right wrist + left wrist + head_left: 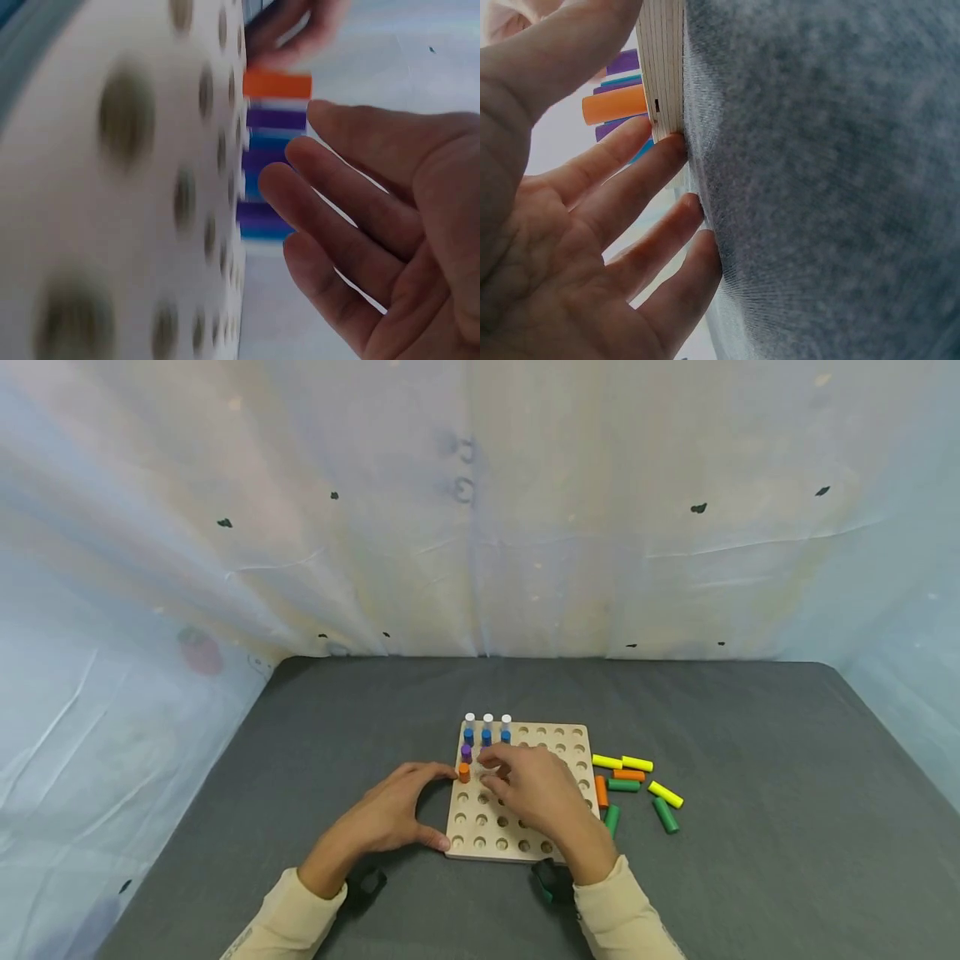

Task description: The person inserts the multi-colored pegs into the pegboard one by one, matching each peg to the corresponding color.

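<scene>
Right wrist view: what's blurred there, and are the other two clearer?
Right wrist: on the board, the nearest holes are badly blurred, the standing pegs soft-edged; left wrist: the orange peg is clearer, but the gray cloth is soft and the background pale, washed out; head: fairly even light, loose pegs distinct.

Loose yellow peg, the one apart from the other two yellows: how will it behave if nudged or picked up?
The yellow peg looks cylindrical and lies on its side, so a sideways push would probably roll it. The gray cloth looks woven, which may slow it. Its straight, even shape suggests it should stay stiff when pinched.
</scene>
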`<state>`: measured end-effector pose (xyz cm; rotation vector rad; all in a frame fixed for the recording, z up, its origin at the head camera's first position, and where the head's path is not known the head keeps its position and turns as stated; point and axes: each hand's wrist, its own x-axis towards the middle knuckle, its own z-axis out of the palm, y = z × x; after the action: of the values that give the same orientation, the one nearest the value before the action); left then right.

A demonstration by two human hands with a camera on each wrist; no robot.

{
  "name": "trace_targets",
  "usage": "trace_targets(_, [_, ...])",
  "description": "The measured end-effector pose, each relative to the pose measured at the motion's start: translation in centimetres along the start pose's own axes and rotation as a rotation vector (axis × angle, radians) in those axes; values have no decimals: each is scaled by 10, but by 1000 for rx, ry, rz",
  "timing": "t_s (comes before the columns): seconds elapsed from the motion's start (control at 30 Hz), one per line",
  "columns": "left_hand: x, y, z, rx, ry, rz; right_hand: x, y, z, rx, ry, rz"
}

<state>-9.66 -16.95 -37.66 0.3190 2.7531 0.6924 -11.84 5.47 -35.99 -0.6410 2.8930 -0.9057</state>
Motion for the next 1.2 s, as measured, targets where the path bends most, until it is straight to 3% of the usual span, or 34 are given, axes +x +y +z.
trace_targets(0.23, [-1, 2, -3, 9, -1, -19, -15, 29, -25, -14, 16, 99])
trace_targets(0.53, [-2, 3, -2, 2, -6, -34, -35, 74, -54, -60, 89, 36])
trace_targets(0.77, [-3, 4, -2, 1, -13, -31, -49, 101, -72, -111, 85, 69])
trace_targets(1.2, [-3, 3, -2, -17, -20, -12, -64, 131, -80, -196, 77, 93])
